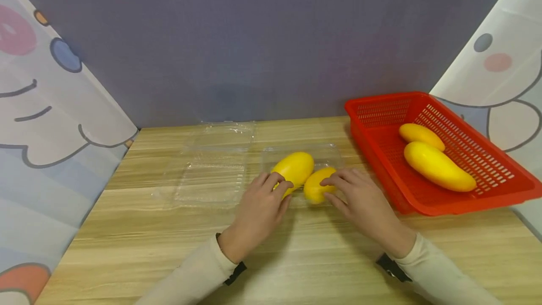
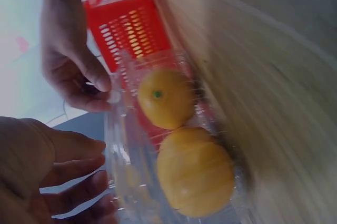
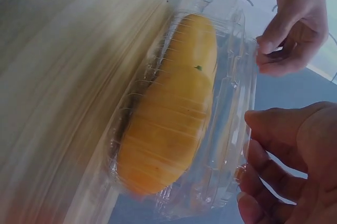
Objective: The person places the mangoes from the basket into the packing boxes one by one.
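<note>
Two yellow mangoes, a larger left one (image 1: 298,165) and a right one (image 1: 315,189), lie side by side in a clear plastic box (image 1: 331,150) at mid-table. My left hand (image 1: 259,208) is at the near left of the box, its thumb and fingers pinching the rim. On the near right, my right hand (image 1: 367,201) pinches the rim as well. Both wrist views show the fingertips right at the clear edge, with the mangoes visible through the ribbed wall. In the head view the fingers overlap parts of both fruits.
An empty clear plastic clamshell box (image 1: 211,180) lies unfolded on the wooden table (image 1: 139,229) to the left. A red basket (image 1: 381,173) with two more mangoes (image 1: 438,166) stands at the right. A grey panel (image 1: 254,41) rises behind the table.
</note>
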A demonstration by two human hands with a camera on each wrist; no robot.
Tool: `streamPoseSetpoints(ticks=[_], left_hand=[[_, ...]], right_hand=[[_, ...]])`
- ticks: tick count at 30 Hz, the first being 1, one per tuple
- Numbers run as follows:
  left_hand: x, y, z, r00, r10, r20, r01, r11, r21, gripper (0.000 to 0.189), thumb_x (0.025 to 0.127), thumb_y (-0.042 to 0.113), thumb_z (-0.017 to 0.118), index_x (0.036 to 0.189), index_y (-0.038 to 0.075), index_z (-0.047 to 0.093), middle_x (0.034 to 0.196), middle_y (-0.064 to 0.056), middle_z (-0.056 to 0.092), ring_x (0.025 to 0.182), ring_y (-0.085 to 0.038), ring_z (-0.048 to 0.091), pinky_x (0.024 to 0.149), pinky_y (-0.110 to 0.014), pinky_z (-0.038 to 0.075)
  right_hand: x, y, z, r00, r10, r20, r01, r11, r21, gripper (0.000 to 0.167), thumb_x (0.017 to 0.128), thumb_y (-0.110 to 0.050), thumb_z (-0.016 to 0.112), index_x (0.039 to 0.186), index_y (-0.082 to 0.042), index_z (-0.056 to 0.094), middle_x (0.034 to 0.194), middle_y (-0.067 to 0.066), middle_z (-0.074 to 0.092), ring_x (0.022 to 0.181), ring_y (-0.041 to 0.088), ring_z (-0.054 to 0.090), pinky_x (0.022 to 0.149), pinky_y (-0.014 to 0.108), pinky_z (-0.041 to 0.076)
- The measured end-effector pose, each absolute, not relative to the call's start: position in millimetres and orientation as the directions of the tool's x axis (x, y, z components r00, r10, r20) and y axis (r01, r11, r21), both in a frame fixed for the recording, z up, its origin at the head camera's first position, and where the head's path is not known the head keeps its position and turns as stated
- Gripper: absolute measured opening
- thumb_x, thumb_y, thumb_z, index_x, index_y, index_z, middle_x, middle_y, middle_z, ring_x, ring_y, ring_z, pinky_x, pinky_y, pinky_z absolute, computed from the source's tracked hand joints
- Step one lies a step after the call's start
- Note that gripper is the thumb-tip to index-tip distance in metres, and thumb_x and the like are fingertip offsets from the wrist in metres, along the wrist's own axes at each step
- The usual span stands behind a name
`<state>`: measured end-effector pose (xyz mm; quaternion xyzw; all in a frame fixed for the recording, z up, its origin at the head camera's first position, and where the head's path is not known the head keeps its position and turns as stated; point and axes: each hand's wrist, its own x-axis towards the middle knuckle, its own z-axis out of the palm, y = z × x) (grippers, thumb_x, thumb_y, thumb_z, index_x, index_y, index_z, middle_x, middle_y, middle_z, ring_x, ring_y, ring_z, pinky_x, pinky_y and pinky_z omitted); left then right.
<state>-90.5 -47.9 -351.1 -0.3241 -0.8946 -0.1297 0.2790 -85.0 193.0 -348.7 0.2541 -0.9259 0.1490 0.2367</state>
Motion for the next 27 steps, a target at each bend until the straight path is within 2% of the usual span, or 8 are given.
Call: streamPoseSetpoints(ticks=[4, 13, 27], left_hand=[[-93, -46, -354, -0.626, 0.513, 0.587, 0.653, 0.757, 0.035, 0.018, 0.082, 0.016, 0.082, 0.097, 0.011, 0.074, 0.096, -0.001, 0.064, 0.083, -0.018, 0.054, 0.073, -0.026, 0.048], [-98, -44, -356, -0.644, 0.489, 0.588, 0.645, 0.761, 0.073, 0.015, 0.082, 0.014, 0.082, 0.096, 0.011, 0.075, 0.095, 0.0, 0.064, 0.084, -0.017, 0.055, 0.073, -0.026, 0.048], [-114, -36, -356, -0.681, 0.458, 0.571, 0.604, 0.792, 0.085, 0.014, 0.085, 0.014, 0.079, 0.098, 0.012, 0.075, 0.097, 0.0, 0.066, 0.087, -0.018, 0.058, 0.077, -0.028, 0.05]], right_hand=[[-86, 192, -350, -0.76, -0.4, 0.513, -0.535, 0.833, -0.141, 0.025, 0.078, -0.018, 0.084, 0.1, -0.013, 0.072, 0.097, 0.002, 0.068, 0.093, 0.023, 0.06, 0.081, 0.04, 0.052], [-89, 189, -349, -0.774, -0.391, 0.498, -0.511, 0.85, -0.126, 0.025, 0.078, -0.016, 0.085, 0.1, -0.012, 0.072, 0.096, 0.001, 0.068, 0.087, 0.023, 0.058, 0.076, 0.037, 0.05], [-102, 188, -349, -0.79, -0.359, 0.497, -0.471, 0.875, -0.116, 0.024, 0.08, -0.018, 0.083, 0.1, -0.011, 0.071, 0.098, 0.003, 0.069, 0.091, 0.025, 0.062, 0.08, 0.04, 0.056]])
